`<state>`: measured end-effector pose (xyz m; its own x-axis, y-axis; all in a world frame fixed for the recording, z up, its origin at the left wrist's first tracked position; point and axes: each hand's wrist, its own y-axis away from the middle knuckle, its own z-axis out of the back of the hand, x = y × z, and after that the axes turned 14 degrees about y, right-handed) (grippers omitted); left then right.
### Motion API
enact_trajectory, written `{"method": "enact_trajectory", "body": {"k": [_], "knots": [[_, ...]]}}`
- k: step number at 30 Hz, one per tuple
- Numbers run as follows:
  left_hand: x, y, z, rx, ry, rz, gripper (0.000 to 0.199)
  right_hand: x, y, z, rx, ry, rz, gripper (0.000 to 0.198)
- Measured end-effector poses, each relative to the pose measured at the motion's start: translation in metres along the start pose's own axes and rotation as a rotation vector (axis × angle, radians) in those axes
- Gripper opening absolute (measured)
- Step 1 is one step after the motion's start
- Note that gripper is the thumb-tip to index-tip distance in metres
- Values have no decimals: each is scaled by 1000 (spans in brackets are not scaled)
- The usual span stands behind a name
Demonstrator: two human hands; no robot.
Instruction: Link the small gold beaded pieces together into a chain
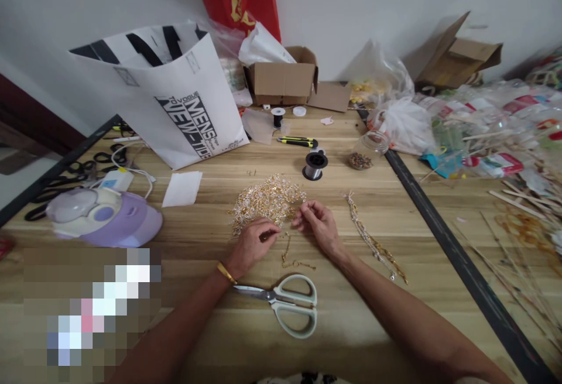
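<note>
My left hand (257, 242) is closed in a pinch at the near edge of a pile of gold and silver chain pieces (267, 199). From its fingertips a thin gold chain (287, 249) trails down onto the wooden table. My right hand (319, 225) is bent with thumb and fingers together at the right side of the pile. Whatever sits between those fingertips is too small to make out. Nearer to me lie scissors (294, 305) with pale handles, blades pointing left. Finished-looking gold and silver chains (371, 240) lie bundled right of my right hand.
Behind the pile stand a wire spool (313, 166), a yellow-black box cutter (297, 141) and a jar of beads (363, 153). A purple device (118, 220) and white paper (182, 189) are at left. A white bag (175, 103) and cardboard box (283, 82) line the back.
</note>
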<state>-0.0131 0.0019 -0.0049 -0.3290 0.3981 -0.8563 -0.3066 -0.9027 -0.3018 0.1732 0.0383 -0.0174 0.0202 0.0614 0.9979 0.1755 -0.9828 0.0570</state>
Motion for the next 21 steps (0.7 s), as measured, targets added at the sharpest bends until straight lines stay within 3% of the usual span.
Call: {"method": "enact_trajectory", "body": {"k": [21], "knots": [[-3, 1, -1, 57, -142, -67, 16, 1, 0, 1, 31, 21, 0, 35]]}}
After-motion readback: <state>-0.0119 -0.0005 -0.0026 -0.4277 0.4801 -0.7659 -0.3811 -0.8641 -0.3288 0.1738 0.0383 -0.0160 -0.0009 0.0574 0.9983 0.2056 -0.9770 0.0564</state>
